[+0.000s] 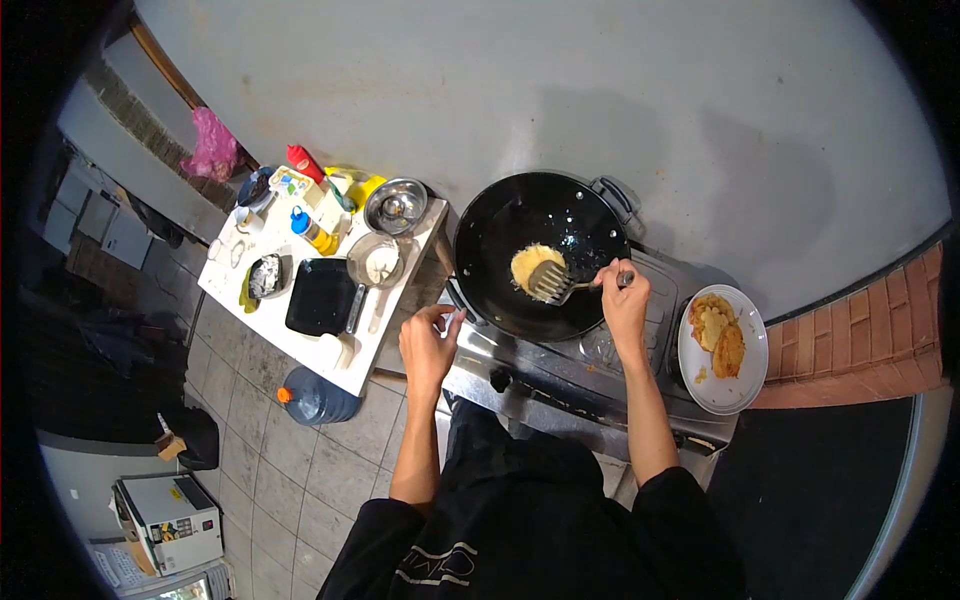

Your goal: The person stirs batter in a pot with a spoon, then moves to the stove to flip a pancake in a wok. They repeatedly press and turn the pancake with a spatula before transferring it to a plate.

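My right hand (626, 300) is closed round the handle of a slotted metal turner (552, 284). Its slotted head overlaps the right side of a round, pale yellow patty (534, 268) frying in a large black wok (500, 215). My left hand (428, 345) is loosely curled beside the wok's left handle (464, 300), thumb and forefinger a little apart and nothing between them. The wok sits on a metal stove (480, 360). On the stove's right is a white plate (752, 370) with several browned, fried pieces (720, 330).
A white table (225, 275) at left carries a black square pan (322, 296), a bowl of white powder (377, 260), a steel bowl (397, 205), an oil bottle (315, 232) and a red bottle (304, 162). A blue water jug (320, 395) stands on the tiled floor. A wall rises behind the stove.
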